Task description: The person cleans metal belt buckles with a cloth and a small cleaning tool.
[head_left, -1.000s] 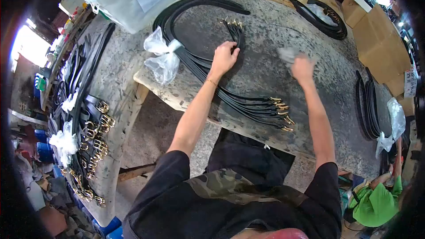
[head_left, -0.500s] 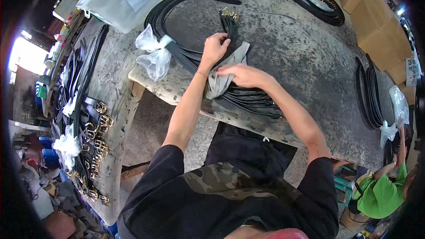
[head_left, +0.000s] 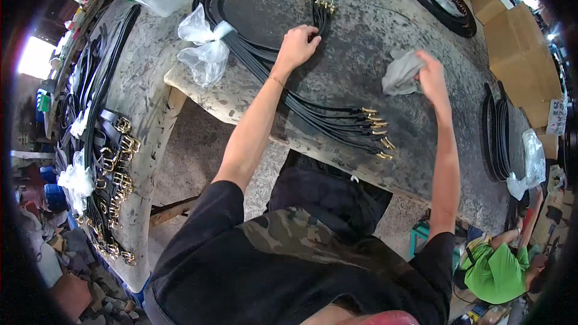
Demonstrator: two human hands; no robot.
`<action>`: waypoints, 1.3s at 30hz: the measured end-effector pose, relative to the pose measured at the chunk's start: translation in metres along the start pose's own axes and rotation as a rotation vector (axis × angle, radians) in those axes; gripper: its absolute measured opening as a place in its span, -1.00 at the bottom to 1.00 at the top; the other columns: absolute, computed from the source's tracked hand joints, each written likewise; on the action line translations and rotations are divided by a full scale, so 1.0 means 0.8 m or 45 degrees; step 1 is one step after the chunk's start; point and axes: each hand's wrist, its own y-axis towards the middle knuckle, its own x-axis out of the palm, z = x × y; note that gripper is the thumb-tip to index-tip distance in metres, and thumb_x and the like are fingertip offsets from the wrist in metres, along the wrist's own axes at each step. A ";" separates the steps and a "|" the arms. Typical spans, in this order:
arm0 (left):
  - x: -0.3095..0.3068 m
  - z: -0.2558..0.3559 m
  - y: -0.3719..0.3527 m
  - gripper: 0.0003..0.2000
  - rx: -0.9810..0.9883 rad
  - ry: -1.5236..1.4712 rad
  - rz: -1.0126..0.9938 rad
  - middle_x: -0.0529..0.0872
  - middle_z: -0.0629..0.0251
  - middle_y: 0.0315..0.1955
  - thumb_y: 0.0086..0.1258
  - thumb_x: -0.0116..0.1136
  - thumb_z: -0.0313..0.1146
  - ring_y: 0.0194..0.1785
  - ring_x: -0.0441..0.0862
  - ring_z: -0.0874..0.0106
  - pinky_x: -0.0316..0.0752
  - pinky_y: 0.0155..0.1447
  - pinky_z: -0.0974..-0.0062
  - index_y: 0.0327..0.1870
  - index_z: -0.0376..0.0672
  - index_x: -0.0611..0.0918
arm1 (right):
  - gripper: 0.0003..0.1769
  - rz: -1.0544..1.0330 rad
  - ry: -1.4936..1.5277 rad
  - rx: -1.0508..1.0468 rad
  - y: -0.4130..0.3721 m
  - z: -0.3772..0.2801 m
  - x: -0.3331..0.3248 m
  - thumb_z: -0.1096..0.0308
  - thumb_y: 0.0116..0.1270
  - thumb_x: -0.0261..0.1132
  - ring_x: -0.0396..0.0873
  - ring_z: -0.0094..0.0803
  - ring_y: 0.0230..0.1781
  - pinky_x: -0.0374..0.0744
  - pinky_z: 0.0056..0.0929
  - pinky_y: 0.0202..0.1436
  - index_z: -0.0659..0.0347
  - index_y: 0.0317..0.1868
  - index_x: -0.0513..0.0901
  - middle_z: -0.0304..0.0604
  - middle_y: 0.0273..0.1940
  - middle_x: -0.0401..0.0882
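On the worktable lies a bundle of black belts [head_left: 256,54], bound with a clear plastic wrap [head_left: 208,45]. My left hand [head_left: 297,47] is closed around black straps whose gold buckles [head_left: 323,3] stick out just beyond my fingers. A second fan of straps ends in gold buckles [head_left: 376,125] nearer the table's front edge. To the right, my right hand [head_left: 432,79] grips a crumpled grey cloth [head_left: 402,72], apart from the belts. The palm side of my left hand is hidden.
More belts with buckles [head_left: 117,180] hang over a bench on the left. A coiled belt bundle [head_left: 460,21] and another bundle [head_left: 497,135] lie at the table's right side. Cardboard boxes [head_left: 518,54] stand behind. A person in green [head_left: 497,274] is at lower right.
My right hand has swung right with the grey cloth, off the belts, uncovering the straps and buckles near the front edge. My left hand stays on its straps.
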 end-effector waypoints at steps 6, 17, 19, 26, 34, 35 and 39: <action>0.004 -0.013 0.003 -0.68 0.067 0.023 -0.033 0.74 -0.03 -0.22 0.22 0.30 -0.29 -0.17 0.72 0.12 0.58 -0.03 0.30 -0.07 -0.30 0.69 | -0.43 -0.628 0.448 -0.313 0.002 -0.121 0.115 0.70 0.02 -0.09 0.61 -0.30 -0.04 0.50 -0.43 0.11 0.38 0.08 0.57 -0.02 -0.08 0.67; 0.001 -0.005 -0.002 -0.71 0.067 0.036 -0.050 0.71 -0.02 -0.23 0.23 0.26 -0.26 -0.13 0.67 0.04 0.54 0.03 0.18 -0.13 -0.27 0.71 | -0.81 -0.634 0.024 -0.654 -0.037 -0.056 0.115 0.41 0.20 0.34 0.53 -0.11 0.18 0.43 -0.25 0.28 0.26 -0.17 0.71 -0.08 0.19 0.57; 0.002 -0.007 -0.001 -0.71 0.058 0.057 -0.067 0.71 -0.02 -0.23 0.23 0.25 -0.26 -0.12 0.66 0.04 0.54 0.04 0.17 -0.13 -0.27 0.71 | -0.83 -0.368 -0.079 -0.486 -0.043 -0.031 0.082 0.48 0.17 0.31 0.59 -0.09 0.04 0.52 -0.28 0.16 0.26 -0.20 0.70 -0.04 -0.01 0.67; 0.003 -0.009 0.001 -0.68 0.063 0.071 -0.094 0.73 0.00 -0.20 0.23 0.29 -0.26 -0.18 0.69 0.12 0.57 -0.02 0.27 -0.07 -0.26 0.70 | -0.77 0.226 1.021 0.254 -0.003 -0.034 -0.019 0.37 0.35 0.30 0.58 -0.49 -0.11 0.58 -0.40 -0.14 0.17 0.00 0.59 -0.28 -0.13 0.62; 0.002 -0.005 0.004 -0.72 0.078 0.085 -0.089 0.72 0.00 -0.24 0.24 0.28 -0.28 -0.18 0.69 0.11 0.57 -0.04 0.27 -0.11 -0.26 0.70 | -0.57 -0.200 1.131 -0.106 -0.016 -0.131 -0.099 0.18 0.41 0.22 0.58 -0.39 0.00 0.57 -0.34 0.07 0.10 0.24 0.46 -0.17 0.01 0.60; 0.004 -0.005 0.000 -0.72 0.013 0.069 -0.097 0.72 0.00 -0.24 0.24 0.28 -0.28 -0.18 0.70 0.12 0.57 -0.05 0.27 -0.10 -0.26 0.70 | -0.51 0.148 1.776 -0.093 -0.028 -0.140 -0.101 0.14 0.42 0.21 0.57 -0.37 0.03 0.56 -0.36 0.12 0.09 0.30 0.42 -0.15 0.05 0.58; 0.000 -0.002 -0.001 -0.71 0.084 0.067 -0.069 0.72 0.01 -0.24 0.24 0.29 -0.28 -0.18 0.70 0.14 0.57 -0.06 0.29 -0.09 -0.25 0.70 | -0.52 -0.004 0.706 -0.062 -0.001 0.005 -0.048 0.29 0.46 0.14 0.49 -0.38 0.16 0.55 -0.38 0.18 0.17 0.35 0.36 -0.16 0.15 0.51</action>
